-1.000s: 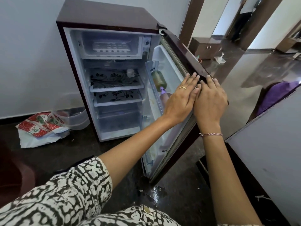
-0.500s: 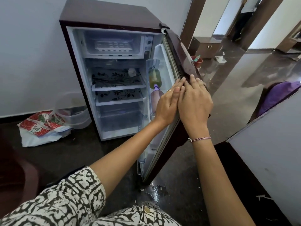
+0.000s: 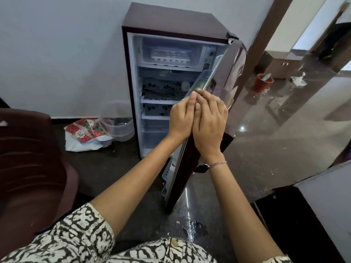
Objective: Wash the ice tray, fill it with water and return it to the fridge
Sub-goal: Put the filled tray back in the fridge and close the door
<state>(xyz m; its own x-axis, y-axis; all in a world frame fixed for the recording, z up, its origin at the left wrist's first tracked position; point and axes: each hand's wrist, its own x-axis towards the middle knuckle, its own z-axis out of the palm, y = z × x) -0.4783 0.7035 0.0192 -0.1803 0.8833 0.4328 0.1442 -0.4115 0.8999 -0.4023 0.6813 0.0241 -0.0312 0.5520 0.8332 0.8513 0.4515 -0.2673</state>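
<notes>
Head view, looking down at a small maroon single-door fridge (image 3: 171, 18) that stands against a pale wall. The fridge door (image 3: 226, 78), hinged on the right as seen, is partly open, with its free edge turned toward the viewer.

The white ice tray (image 3: 169, 54) lies in the freezer compartment (image 3: 140, 54) at the top of the fridge interior; whether it holds water cannot be told. Below the freezer, two shelves carry black-and-white floral mats (image 3: 161, 90).

Left hand (image 3: 179, 120): palm against the inner side of the door near the free edge, fingers extended, grasping nothing. A ring (image 3: 182, 99) shows on one finger.

Right hand (image 3: 209, 120): laid flat on the outer face of the door, touching the left hand across the edge. Its fingers are loosely extended and wrapped round nothing. A beaded bracelet (image 3: 216, 164) circles the wrist.

Left of the fridge, on the dark floor, a clear plastic container (image 3: 122, 130) stands just beside the cabinet, with a red-and-white printed bag (image 3: 85, 130) next to it. A maroon chair (image 3: 28, 149) stands farther left. In front of the fridge, below the lower corner of the door, lies a small puddle of water (image 3: 191, 227). Right of the fridge, beyond the door, a red bucket (image 3: 263, 83) stands on the glossy floor.
</notes>
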